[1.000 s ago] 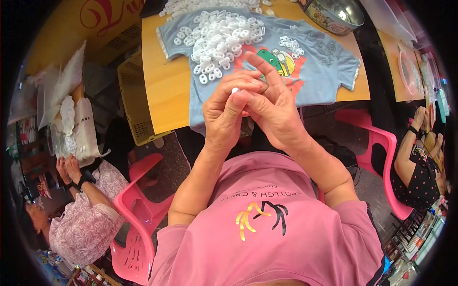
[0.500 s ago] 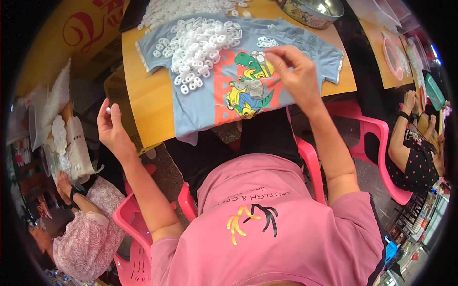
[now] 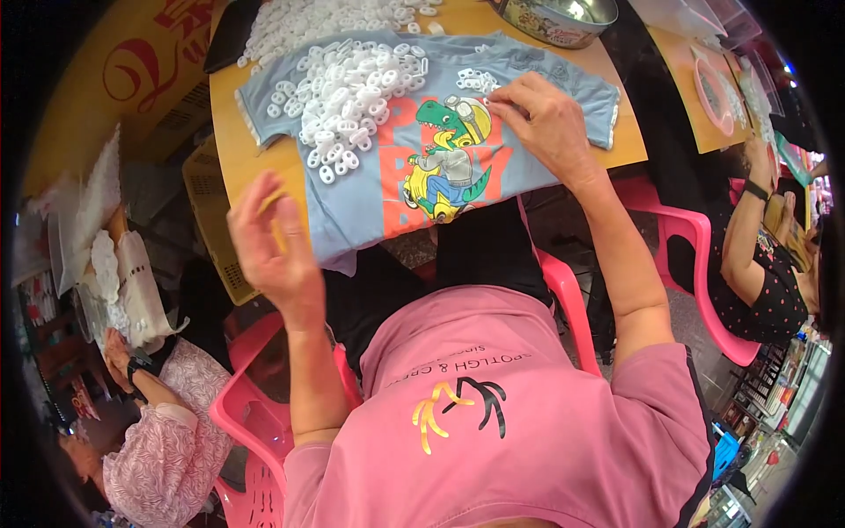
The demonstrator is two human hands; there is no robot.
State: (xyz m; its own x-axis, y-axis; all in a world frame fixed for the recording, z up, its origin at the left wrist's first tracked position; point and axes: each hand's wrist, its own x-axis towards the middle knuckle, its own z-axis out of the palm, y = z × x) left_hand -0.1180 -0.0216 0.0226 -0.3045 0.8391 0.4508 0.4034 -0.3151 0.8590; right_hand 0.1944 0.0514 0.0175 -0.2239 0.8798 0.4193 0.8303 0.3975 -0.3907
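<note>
A grey-blue T-shirt (image 3: 343, 211) with a cartoon dinosaur print lies over the table's near edge. A heap of small white plastic pieces with two holes (image 3: 352, 101) covers its left part, and a little cluster of the same pieces (image 3: 476, 81) sits near the dinosaur's head. My right hand (image 3: 550, 123) hovers beside this cluster, thumb and forefinger pinched together; whatever they hold is too small to make out. Off the table's near left edge is my left hand (image 3: 277, 246), raised, its fingers apart and smeared by motion. No piece shows in it.
More white pieces (image 3: 308, 22) pile up at the back of the yellow table (image 3: 233, 158). A round metal tin (image 3: 563, 26) stands at the far right. Pink chairs (image 3: 695, 238) flank me. One person (image 3: 167, 422) sits at left, another (image 3: 757, 264) at right. A yellow crate (image 3: 216, 229) stands left.
My left hand has swung right, toward my body, and the small white piece between its fingers no longer shows. My right hand has shifted slightly, its fingertips lower and closer together.
</note>
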